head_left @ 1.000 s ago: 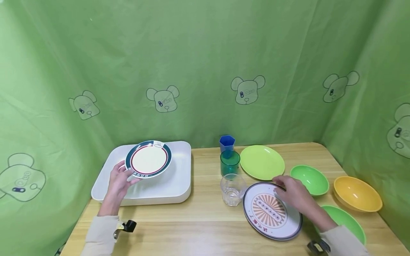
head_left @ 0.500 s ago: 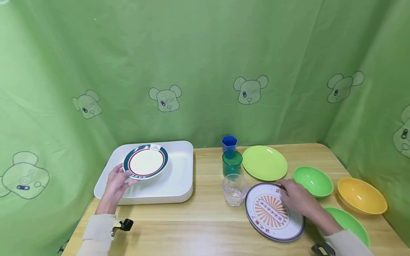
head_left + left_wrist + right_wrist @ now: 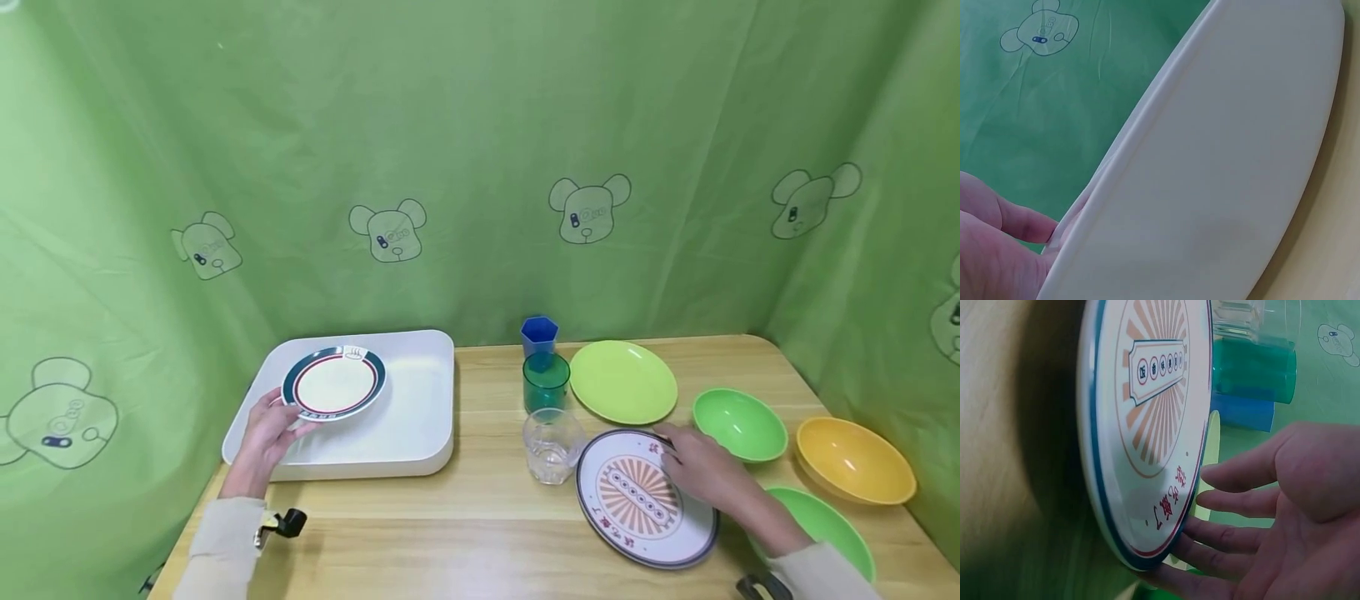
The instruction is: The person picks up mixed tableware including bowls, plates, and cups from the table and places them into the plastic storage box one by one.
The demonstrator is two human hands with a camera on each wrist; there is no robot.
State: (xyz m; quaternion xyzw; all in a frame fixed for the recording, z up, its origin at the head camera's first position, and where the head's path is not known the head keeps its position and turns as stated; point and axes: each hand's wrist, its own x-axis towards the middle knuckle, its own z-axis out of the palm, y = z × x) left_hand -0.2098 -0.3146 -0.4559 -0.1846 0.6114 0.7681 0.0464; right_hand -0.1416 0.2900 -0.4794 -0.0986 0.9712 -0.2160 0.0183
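Note:
Above the white tray [image 3: 416,417] at left, my left hand [image 3: 266,429] pinches the near-left rim of a white plate with a dark green band [image 3: 335,385]. The plate tilts over the tray. In the left wrist view, the tray's outer wall [image 3: 1210,162] hides most of that plate. My right hand [image 3: 701,467] is at the upper right rim of a white plate with an orange sunburst print [image 3: 637,497]. In the right wrist view, nearly straight fingers [image 3: 1222,540] touch that plate's rim; the thumb lies beside the edge, not over the face.
Behind the sunburst plate is a yellow-green plate [image 3: 622,382]. A clear cup [image 3: 551,454], a green cup [image 3: 546,387] and a blue cup [image 3: 539,333] line up to its left. Green bowls [image 3: 738,423] [image 3: 821,533] and an orange bowl [image 3: 855,460] sit at right. Green curtain surrounds the table.
My left hand has moved slightly left and down with the green-banded plate, which now lies flatter. My right hand has settled slightly lower at the sunburst plate's rim. The view has shifted a little.

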